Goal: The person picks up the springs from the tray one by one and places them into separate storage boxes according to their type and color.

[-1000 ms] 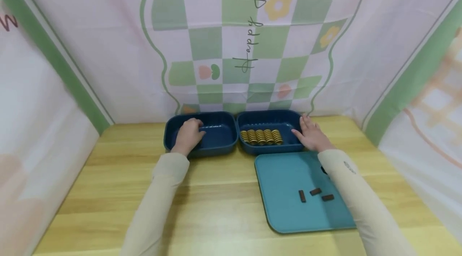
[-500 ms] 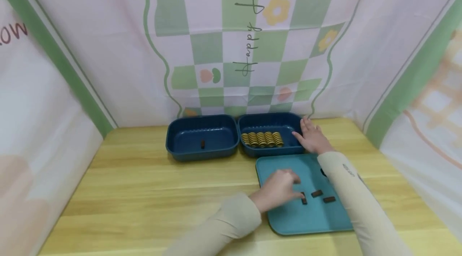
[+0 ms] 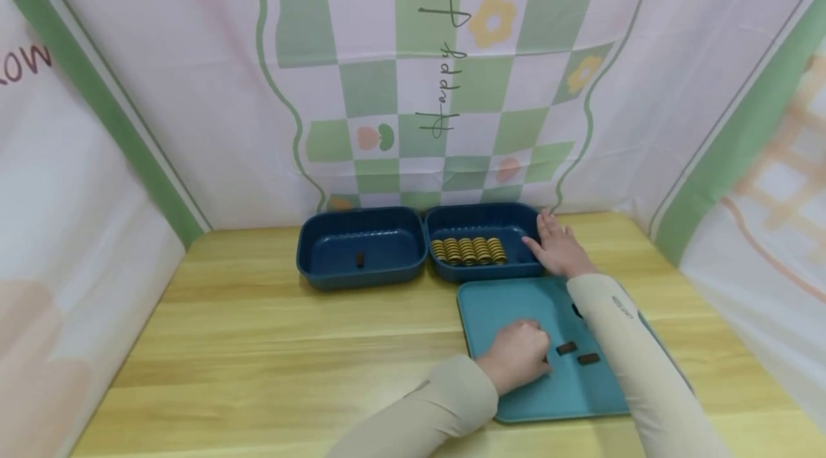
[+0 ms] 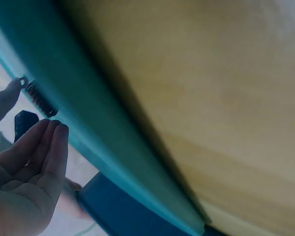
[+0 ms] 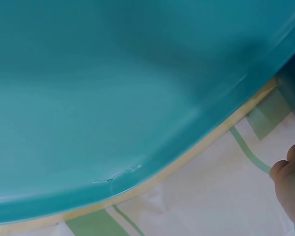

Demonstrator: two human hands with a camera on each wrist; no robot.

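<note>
Two blue bins [image 3: 335, 250] stood side by side: the left held one brown block [image 3: 360, 259], its long axis towards me; the right, five rows of gold discs [image 3: 469, 251]. On one teal tray [image 3: 568, 397], two loose blocks [image 3: 566, 347] lay nearly crosswise. My left hand [image 3: 516, 354] pinched a third block [image 4: 42, 101] there, end to end; my right hand [image 3: 560, 246], straight-fingered, touched the right bin's rim.

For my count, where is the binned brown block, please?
In the head view, the brown block lies inside the left dark-blue bin, left of the gold discs.
</note>
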